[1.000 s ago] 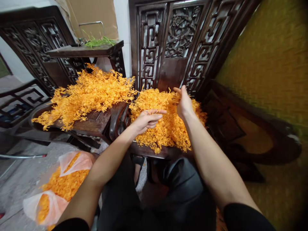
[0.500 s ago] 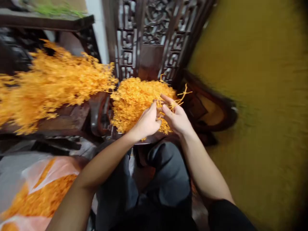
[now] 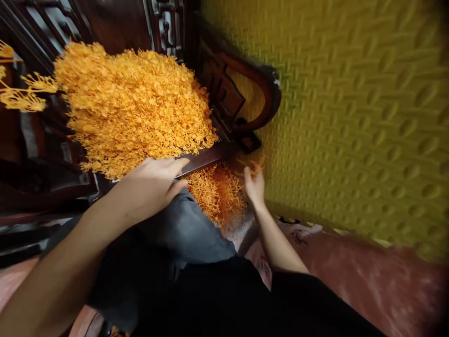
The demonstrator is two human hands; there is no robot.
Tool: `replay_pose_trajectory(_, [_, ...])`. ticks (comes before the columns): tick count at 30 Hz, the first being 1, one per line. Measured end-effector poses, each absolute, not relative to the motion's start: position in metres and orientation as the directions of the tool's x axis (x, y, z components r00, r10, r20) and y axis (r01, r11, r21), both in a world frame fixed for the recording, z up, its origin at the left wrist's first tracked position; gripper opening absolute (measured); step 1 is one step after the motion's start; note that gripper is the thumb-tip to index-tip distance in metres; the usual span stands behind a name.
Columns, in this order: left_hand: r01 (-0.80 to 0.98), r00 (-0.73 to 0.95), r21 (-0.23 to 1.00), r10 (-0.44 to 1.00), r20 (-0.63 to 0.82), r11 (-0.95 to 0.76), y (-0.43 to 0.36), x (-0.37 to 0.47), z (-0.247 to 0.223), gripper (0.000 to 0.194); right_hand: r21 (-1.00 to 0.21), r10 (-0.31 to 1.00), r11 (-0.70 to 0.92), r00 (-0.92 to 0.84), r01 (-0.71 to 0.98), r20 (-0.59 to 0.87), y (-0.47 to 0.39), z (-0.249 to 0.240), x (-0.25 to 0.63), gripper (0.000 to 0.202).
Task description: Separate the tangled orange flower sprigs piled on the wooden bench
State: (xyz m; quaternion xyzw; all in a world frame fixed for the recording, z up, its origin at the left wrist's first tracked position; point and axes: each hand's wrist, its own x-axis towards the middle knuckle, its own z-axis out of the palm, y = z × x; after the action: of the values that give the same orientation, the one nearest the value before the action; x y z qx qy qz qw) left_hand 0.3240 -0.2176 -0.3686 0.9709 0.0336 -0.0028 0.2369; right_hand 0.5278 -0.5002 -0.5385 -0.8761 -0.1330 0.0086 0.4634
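Note:
A large heap of yellow-orange branching pieces rests on the dark wooden chair. My left hand lies at the seat's front edge, palm down, thumb apart from the fingers, with nothing seen in it. Low on the right, my right hand is closed around a thin, blurred orange piece, beside the yellow wall. Just left of that hand, below the seat edge, is a second pile of darker orange pieces.
A curved wooden armrest stands between the seat and the textured yellow wall. More orange sprigs reach in at the far left. Pinkish plastic bags lie at the lower right.
The view has swung right and down. My hands have parted; the right moved down beside the lower pile with a piece, and the left let go and came to the seat edge.

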Motion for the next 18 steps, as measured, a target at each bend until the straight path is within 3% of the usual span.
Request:
replay_pose_trajectory(1, [0.068, 0.998, 0.434, 0.056, -0.041, -0.898, -0.215, 0.322, -0.371, 0.053, -0.683, 0.383, -0.658, 0.922, 0.317, 0.059, -0.502, -0.562, 0.522, 0.076])
replay_pose_trajectory(3, [0.076, 0.994, 0.396, 0.04, -0.099, -0.915, -0.213, 0.321, -0.373, 0.049, -0.444, 0.605, -0.758, 0.77, 0.478, -0.204, -0.499, -0.607, 0.503, 0.097])
replay_pose_trajectory(5, [0.079, 0.988, 0.375, 0.022, -0.154, -0.924, -0.212, 0.322, -0.373, 0.046, -0.312, 0.658, -0.751, 0.62, 0.582, -0.428, -0.492, -0.645, 0.483, 0.113])
replay_pose_trajectory(8, [0.085, 0.977, 0.349, 0.009, -0.213, -0.933, -0.212, 0.325, -0.372, 0.046, -0.206, 0.637, -0.743, 0.579, 0.637, -0.509, -0.48, -0.686, 0.463, 0.121])
replay_pose_trajectory(12, [0.09, 0.957, 0.269, 0.008, -0.289, -0.959, -0.212, 0.327, -0.372, 0.045, -0.096, 0.526, -0.802, 0.621, 0.59, -0.581, -0.465, -0.714, 0.465, 0.13])
replay_pose_trajectory(18, [0.086, 0.941, 0.272, -0.011, -0.338, -0.958, -0.216, 0.328, -0.369, 0.043, -0.071, 0.424, -0.862, 0.638, 0.502, -0.643, -0.435, -0.729, 0.471, 0.139])
